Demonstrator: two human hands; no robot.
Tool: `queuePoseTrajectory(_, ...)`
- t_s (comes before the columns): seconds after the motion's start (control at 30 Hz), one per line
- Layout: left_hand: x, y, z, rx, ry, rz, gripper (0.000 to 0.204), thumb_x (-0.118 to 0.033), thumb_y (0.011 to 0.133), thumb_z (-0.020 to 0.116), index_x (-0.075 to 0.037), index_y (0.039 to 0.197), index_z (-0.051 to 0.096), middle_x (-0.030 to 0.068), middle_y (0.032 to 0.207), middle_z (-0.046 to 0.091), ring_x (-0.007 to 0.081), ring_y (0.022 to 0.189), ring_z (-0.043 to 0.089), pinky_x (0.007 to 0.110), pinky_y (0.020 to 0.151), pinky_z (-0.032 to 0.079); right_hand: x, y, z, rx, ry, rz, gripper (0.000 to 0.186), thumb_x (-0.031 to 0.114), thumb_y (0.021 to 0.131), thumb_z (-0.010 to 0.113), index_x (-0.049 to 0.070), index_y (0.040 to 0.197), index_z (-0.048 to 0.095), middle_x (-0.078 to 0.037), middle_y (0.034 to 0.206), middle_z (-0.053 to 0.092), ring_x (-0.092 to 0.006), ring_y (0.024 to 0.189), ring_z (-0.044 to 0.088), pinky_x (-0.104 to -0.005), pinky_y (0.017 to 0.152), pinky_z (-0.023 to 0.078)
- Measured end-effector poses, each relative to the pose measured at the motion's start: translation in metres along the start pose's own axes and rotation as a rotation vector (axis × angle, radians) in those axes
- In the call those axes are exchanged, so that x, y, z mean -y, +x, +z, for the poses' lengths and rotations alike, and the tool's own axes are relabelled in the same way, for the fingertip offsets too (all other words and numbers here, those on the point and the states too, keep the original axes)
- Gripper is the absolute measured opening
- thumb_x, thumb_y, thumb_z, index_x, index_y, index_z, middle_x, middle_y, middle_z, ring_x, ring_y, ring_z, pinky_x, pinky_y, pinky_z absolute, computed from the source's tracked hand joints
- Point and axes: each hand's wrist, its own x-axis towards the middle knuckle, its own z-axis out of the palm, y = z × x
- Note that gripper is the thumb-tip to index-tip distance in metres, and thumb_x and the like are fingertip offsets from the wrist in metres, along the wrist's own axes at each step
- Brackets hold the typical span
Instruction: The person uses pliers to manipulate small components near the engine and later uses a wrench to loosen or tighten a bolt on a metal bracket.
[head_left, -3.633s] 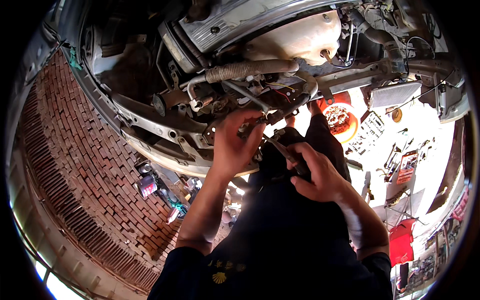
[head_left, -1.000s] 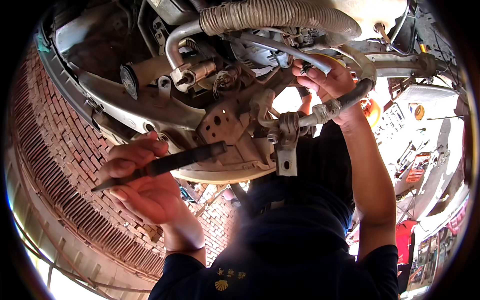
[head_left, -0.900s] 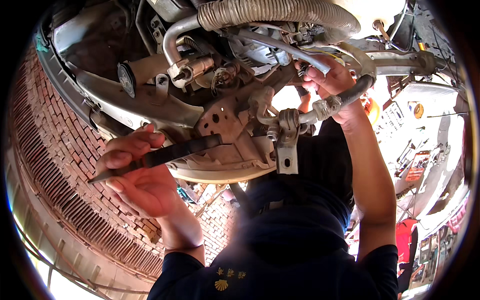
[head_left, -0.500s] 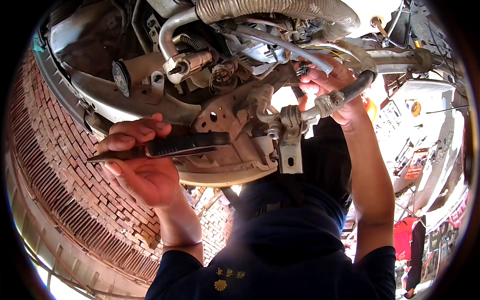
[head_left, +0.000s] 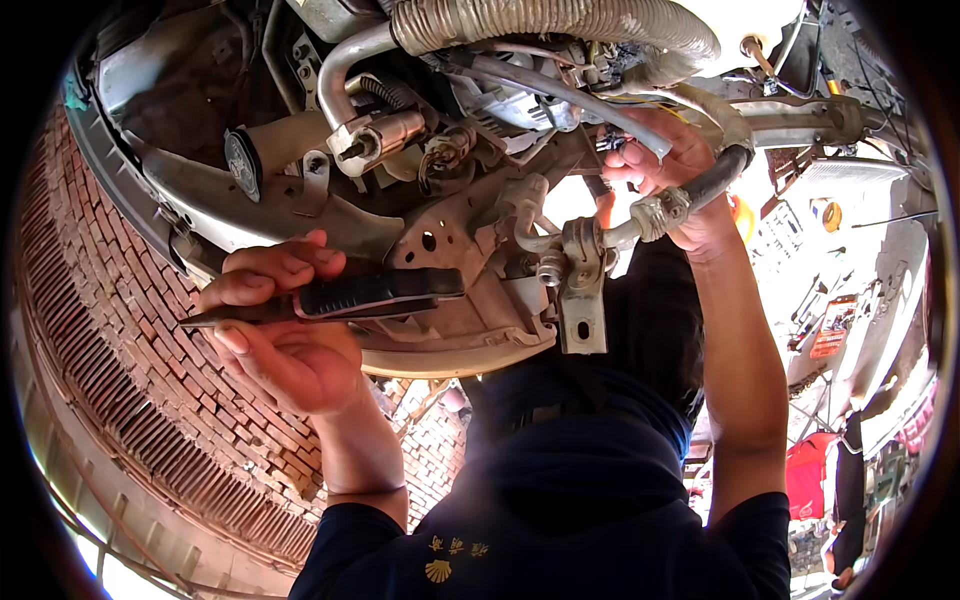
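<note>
Long-nose pliers (head_left: 385,288) with black handles lie across my left hand (head_left: 290,360), jaws pointing left. My thumb and fingers are closed round them near the jaws. The handles reach in front of a rusty metal bracket (head_left: 450,240) under the vehicle. My right hand (head_left: 685,150) is raised behind a grey tube (head_left: 590,100) and a bent hose (head_left: 715,175). Its curled fingertips pinch a small dark connector (head_left: 607,141), partly hidden by the tube. Below it, a metal mounting bracket (head_left: 582,300) with a slot hangs from a bar.
A corrugated hose (head_left: 560,25) and a metal pipe (head_left: 345,75) cross the top. The curved body edge (head_left: 160,200) runs along the left. A brick surface (head_left: 200,370) shows beyond it. At the right are scattered tools and a red cloth item (head_left: 808,475).
My left hand and the pliers have shifted slightly right. My right hand stays almost in place at the connector. At the lower right, a person in the background has moved a little.
</note>
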Motion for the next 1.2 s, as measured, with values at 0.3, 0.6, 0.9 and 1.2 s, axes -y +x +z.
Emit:
queuePoseTrajectory(0.3, 0.001, 0.000, 0.003, -0.015, 0.023, 0.012, 0.042, -0.036, 0.116, 0.030, 0.002, 0.116, 0.048, 0.0235, 0.096, 0.061, 0.0330, 0.079, 0.072, 0.052, 0.090, 0.062, -0.001, -0.005, 0.019, -0.039, -0.194, -0.167, 0.041, 0.017, 0.101, 0.076, -0.002, 0.135, 0.063, -0.011, 0.116, 0.073, -0.0168, 0.091, 0.075, -0.0312, 0.083, 0.064)
queuePoseTrajectory(0.6, 0.002, -0.002, 0.004, -0.011, 0.022, 0.036, 0.042, -0.035, 0.116, 0.030, 0.003, 0.115, 0.048, 0.0243, 0.095, 0.061, 0.0345, 0.079, 0.071, 0.052, 0.090, 0.063, 0.002, -0.002, 0.021, -0.091, -0.091, -0.019, 0.027, 0.008, 0.101, 0.069, -0.007, 0.124, 0.068, -0.016, 0.119, 0.075, -0.0192, 0.089, 0.075, -0.0350, 0.085, 0.065)
queuePoseTrajectory(0.9, 0.001, -0.002, 0.006, 0.018, 0.060, 0.048, 0.042, -0.036, 0.115, 0.031, 0.003, 0.114, 0.049, 0.0241, 0.095, 0.060, 0.0343, 0.078, 0.070, 0.051, 0.089, 0.063, 0.009, 0.000, 0.026, -0.165, -0.059, 0.064, 0.028, 0.007, 0.101, 0.066, -0.009, 0.124, 0.067, -0.017, 0.119, 0.074, -0.0215, 0.091, 0.076, -0.0356, 0.086, 0.066)
queuePoseTrajectory(1.2, 0.001, -0.003, 0.008, 0.008, 0.063, 0.033, 0.044, -0.038, 0.115, 0.032, 0.002, 0.114, 0.050, 0.0227, 0.095, 0.060, 0.0330, 0.078, 0.070, 0.052, 0.092, 0.063, 0.009, 0.001, 0.029, -0.136, -0.088, 0.059, 0.028, 0.005, 0.100, 0.067, -0.009, 0.124, 0.065, -0.017, 0.119, 0.073, -0.0198, 0.090, 0.075, -0.0341, 0.085, 0.066)
